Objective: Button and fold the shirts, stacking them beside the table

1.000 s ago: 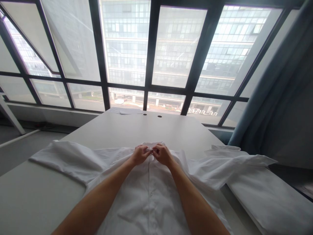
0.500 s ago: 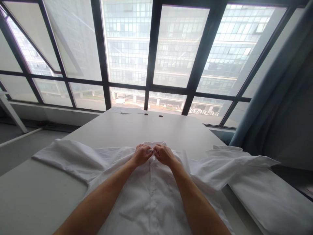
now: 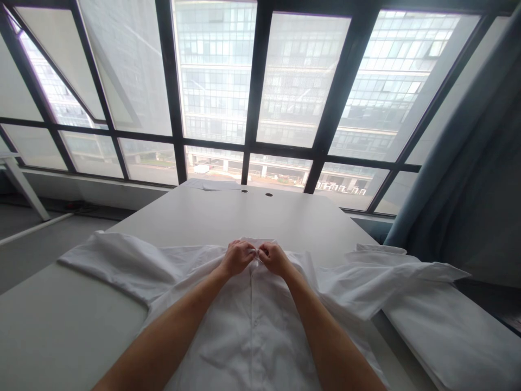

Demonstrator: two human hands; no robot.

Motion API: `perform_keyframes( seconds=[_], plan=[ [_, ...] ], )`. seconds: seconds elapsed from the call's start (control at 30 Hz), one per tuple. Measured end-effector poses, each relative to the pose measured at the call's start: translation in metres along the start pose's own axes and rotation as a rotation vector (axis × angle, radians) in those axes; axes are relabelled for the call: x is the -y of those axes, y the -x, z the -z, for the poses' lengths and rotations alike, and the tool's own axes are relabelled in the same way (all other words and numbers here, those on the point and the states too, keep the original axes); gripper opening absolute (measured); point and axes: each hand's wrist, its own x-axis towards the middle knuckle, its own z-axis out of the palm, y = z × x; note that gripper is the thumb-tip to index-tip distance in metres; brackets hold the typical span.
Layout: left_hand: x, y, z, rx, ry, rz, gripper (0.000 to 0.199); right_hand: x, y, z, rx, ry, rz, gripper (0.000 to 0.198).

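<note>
Left hand (image 3: 238, 258) and right hand (image 3: 275, 258) pinched the white shirt (image 3: 251, 309) near its collar (image 3: 259, 240), fingers (image 3: 247, 246) curled closed; both arms (image 3: 175, 326) stretched forward, converging; the shirt lay spread on the worktop's (image 3: 285, 213) near half.

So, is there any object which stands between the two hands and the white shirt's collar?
No, nothing visible stands between: the left hand and the right hand both pinch the white shirt directly at its collar.

A dark-framed window (image 3: 220, 81) spans the far side, a blue-grey curtain (image 3: 468, 146) hangs at right, and a white leg (image 3: 27, 190) slants at left.
</note>
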Motion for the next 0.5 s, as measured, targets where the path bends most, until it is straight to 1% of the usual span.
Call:
perform_keyframes(
  seconds=[0.13, 0.23, 0.37, 0.43, 0.5],
  plan=[
    [-0.002, 0.0, -0.001, 0.04, -0.003, 0.01, 0.016, 0.012, 0.004, 0.006, 0.044, 0.256, 0.032, 0.021],
    [-0.004, -0.001, -0.001, 0.064, -0.019, 0.036, 0.016, 0.021, 0.006, 0.01, 0.055, 0.318, 0.023, 0.023],
    [-0.003, -0.003, -0.002, 0.075, -0.035, 0.062, 0.019, 0.026, 0.005, 0.012, 0.031, 0.311, -0.005, 0.021],
    [-0.003, -0.003, -0.001, 0.065, -0.023, 0.059, 0.02, 0.023, 0.004, 0.011, 0.008, 0.256, -0.007, 0.021],
    [-0.004, -0.002, -0.001, 0.059, -0.008, 0.056, 0.021, 0.017, 0.002, 0.008, -0.012, 0.154, -0.006, 0.02]
  ],
)
